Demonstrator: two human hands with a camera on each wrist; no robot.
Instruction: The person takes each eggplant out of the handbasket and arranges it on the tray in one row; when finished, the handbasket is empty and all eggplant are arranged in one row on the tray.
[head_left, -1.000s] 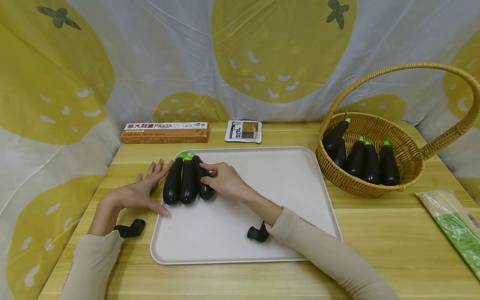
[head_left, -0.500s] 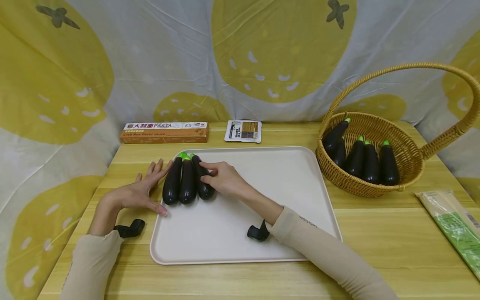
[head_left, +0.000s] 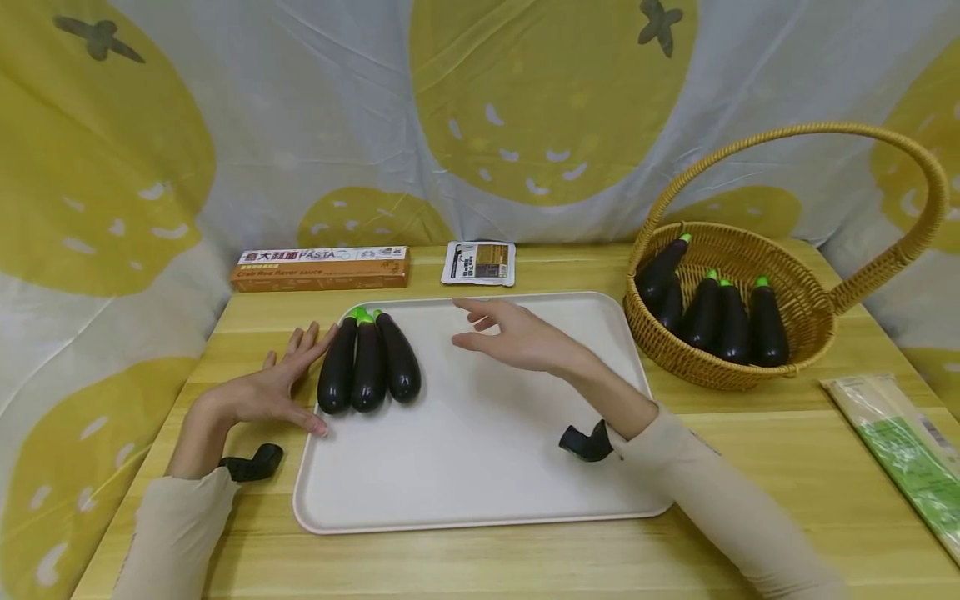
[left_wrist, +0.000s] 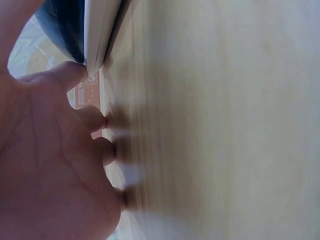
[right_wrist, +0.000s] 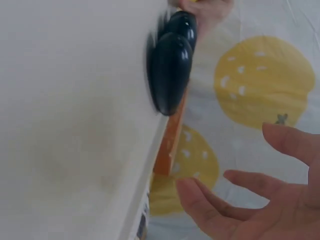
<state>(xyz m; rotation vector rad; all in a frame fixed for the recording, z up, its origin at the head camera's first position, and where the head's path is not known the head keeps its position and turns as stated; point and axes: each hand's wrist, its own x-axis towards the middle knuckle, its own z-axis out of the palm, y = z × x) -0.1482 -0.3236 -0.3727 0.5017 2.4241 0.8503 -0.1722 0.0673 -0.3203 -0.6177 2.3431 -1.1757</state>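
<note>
Three dark eggplants with green stem ends lie side by side at the left of the white tray: a left eggplant, a middle eggplant and a right eggplant. My left hand spreads its fingers beside the left eggplant, over the tray's left edge; in the left wrist view several fingertips rest on the table. Over the middle of the tray, my right hand is empty, thumb and fingers apart. A wicker basket at the right holds several more eggplants.
Behind the tray lie an orange and white pasta box and a small flat packet. A green and cream package lies at the table's right edge. The basket's tall handle arches upward. A patterned cloth hangs behind.
My right hand has let go of the right eggplant and moved right, up over the tray. The left hand stays beside the left eggplant. The head view has shifted slightly.
</note>
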